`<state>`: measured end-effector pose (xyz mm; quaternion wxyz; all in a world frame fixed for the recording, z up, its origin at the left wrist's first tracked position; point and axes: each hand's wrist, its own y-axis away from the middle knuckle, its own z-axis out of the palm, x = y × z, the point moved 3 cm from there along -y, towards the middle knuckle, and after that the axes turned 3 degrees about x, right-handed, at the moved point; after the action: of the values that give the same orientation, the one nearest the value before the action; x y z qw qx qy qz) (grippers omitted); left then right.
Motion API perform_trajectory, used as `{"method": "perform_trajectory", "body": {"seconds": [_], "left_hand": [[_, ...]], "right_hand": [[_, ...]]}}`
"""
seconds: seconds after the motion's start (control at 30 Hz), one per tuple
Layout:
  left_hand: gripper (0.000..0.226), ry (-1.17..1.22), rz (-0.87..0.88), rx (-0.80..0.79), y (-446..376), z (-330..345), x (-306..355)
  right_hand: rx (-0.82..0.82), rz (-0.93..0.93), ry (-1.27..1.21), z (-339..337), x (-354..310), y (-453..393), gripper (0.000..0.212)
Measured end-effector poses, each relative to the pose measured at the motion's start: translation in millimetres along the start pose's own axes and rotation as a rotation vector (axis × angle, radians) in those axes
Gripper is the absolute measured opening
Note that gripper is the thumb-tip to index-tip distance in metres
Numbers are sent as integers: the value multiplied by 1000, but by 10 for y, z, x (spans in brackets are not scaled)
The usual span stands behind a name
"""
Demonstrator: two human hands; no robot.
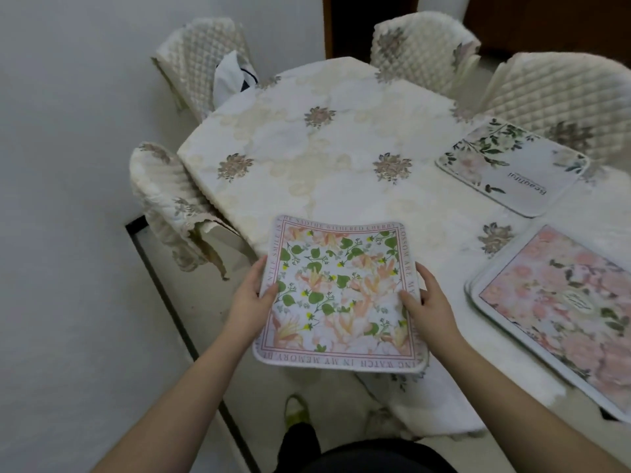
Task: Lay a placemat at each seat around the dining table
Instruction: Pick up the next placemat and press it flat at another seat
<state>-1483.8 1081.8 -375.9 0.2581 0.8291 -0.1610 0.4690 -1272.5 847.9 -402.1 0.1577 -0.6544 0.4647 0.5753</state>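
Both hands grip floral placemat (pixel 338 295) edges, thumbs on top

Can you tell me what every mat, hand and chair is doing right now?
Green-leaf placemat: held by both hands, partly past the table edge.
Left hand: gripping its left edge.
Right hand: gripping its right edge.
Pink placemat: lying flat on the table.
White placemat: lying flat by a chair.
Near-left chair: tucked against the table.

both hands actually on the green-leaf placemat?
Touching. The head view shows the left hand and the right hand each gripping a side edge of the green-leaf placemat, thumbs lying on its printed top.
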Motion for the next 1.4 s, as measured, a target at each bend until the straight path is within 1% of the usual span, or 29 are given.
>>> {"method": "perform_trajectory", "body": {"seconds": [0.17,0.37,0.5,0.63,0.73,0.8,0.87,0.93,1.03,1.27,1.4], "left_hand": [[60,12,47,-144,-551,61,-113],[62,25,93,-329,-1119,50,-205],[63,-32,141,-450,-1311,104,-112],[66,-65,183,-542,-1420,287,29],[63,-92,224,-575,-1468,477,99],[61,-158,242,-604,-1467,611,148],[59,-240,274,-636,-1465,753,186],[58,-250,289,-666,-1453,878,211],[56,-290,326,-667,-1480,1011,247],[54,-291,278,-642,-1495,1214,423],[54,-329,263,-626,-1570,1282,378]], "right_hand": [[133,73,-34,109,-9,13,57],[320,156,-83,423,-30,177,57],[420,201,-121,538,-1,317,58],[499,230,-131,500,84,440,61],[556,258,-177,436,159,511,59],[586,270,-206,394,244,533,58],[595,287,-220,356,345,549,58],[597,306,-221,324,450,551,58],[590,301,-196,254,571,491,59],[581,282,-196,89,736,257,58],[587,269,-133,71,749,205,52]]}}
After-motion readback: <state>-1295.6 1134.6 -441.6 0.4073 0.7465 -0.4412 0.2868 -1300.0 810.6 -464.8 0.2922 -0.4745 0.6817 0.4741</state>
